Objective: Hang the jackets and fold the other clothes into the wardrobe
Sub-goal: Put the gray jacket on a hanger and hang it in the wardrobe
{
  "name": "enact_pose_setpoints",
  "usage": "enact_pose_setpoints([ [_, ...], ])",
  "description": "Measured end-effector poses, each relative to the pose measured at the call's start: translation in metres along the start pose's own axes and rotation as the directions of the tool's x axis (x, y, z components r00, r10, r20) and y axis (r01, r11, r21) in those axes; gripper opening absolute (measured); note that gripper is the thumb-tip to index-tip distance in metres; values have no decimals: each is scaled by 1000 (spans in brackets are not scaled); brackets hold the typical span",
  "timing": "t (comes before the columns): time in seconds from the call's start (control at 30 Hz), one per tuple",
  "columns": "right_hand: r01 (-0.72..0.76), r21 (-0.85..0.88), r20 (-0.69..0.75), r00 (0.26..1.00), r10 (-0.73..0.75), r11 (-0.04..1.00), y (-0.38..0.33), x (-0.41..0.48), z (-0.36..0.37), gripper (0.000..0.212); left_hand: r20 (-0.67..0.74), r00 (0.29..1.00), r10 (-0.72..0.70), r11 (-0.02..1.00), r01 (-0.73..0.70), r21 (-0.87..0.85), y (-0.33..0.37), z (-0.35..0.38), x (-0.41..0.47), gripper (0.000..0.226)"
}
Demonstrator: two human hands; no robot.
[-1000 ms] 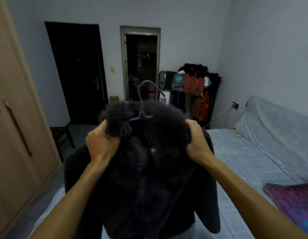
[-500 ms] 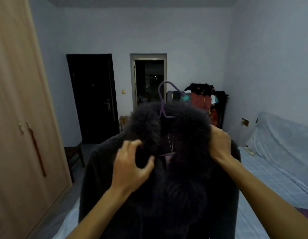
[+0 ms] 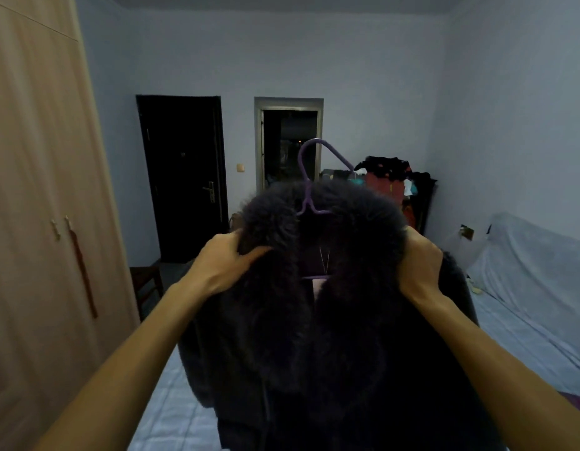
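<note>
Left hand [image 3: 228, 265] grips the left side of the fur collar [image 3: 317, 229] of a dark jacket [image 3: 314, 346]. Its fingers are curled into the pile and its thumb lies across the front of the fur. The right hand [image 3: 420, 266] clutches the jacket at the opposite side of the collar. Only the back of that hand and the wrist show, because the fingertips are buried in the fur.

Both hands hold the jacket up in front of the person, above the near end of the bed [image 3: 171, 415]. It sits on a purple hanger [image 3: 309, 180] whose hook rises above the collar. The hanger's shoulders are hidden inside the jacket, apart from a short bar in the neck opening. The jacket's lower part runs off the bottom edge, and its dark fabric shows little detail in the dim light.

A wooden wardrobe [image 3: 38, 222] stands along the left edge with its doors closed, well apart from the jacket and partly cut off.

On the far wall are a closed dark door [image 3: 184, 177] and an open doorway [image 3: 290, 141] whose interior is too dark to read. A clothes rack [image 3: 396, 177] heaped with garments stands in the far right corner, half hidden behind the collar. A cloth-covered sofa [image 3: 529, 275] lies along the right wall, and a low stool [image 3: 145, 281] stands beside the wardrobe.
</note>
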State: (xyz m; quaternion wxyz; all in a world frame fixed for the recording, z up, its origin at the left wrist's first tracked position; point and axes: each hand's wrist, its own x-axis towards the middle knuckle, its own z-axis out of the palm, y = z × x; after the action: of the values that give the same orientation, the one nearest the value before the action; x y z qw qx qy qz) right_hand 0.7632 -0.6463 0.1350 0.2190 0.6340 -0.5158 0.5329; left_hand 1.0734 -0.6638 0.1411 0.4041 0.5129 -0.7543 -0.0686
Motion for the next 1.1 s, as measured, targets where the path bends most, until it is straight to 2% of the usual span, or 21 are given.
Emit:
enact_pose_setpoints([
  [0.1,-35,59,8,999,34,998,-12,-2,3,34,-141,987,73,997,-68,41,-3,-5,-8,59],
  [0.17,-61,94,54,997,56,994,-19,-3,9,40,-194,977,90,996,-84,35,-8,-10,-11,48],
  [0.27,-71,91,129,990,59,993,-35,-1,23,37,-282,958,43,999,-41,13,-17,-22,-17,31],
  [0.37,-21,91,237,972,-1,996,-54,2,33,34,-337,941,-3,1000,-1,-12,-26,-35,-27,28],
  [0.5,20,92,413,909,-56,996,-73,2,48,10,-393,917,-65,997,79,20,-29,-55,-47,27],
  [0.63,-119,186,583,812,-12,975,-106,8,49,25,-434,894,-108,986,152,69,-27,-78,-73,26],
  [0.67,-142,252,579,815,-32,957,-115,9,47,34,-452,884,-119,981,174,83,-24,-85,-81,27],
  [0.73,-139,371,490,869,-66,918,-134,7,41,51,-500,856,-130,968,219,122,-17,-97,-99,26],
  [0.83,-119,485,349,935,-67,866,-161,-6,35,46,-572,809,-133,944,278,174,0,-114,-125,29],
  [0.9,-23,519,258,957,-131,854,-178,-20,32,39,-614,775,-151,922,334,194,8,-125,-143,26],
  [1.1,243,578,128,916,-380,779,-229,-60,17,40,-719,666,-199,845,489,219,37,-158,-210,30],
])
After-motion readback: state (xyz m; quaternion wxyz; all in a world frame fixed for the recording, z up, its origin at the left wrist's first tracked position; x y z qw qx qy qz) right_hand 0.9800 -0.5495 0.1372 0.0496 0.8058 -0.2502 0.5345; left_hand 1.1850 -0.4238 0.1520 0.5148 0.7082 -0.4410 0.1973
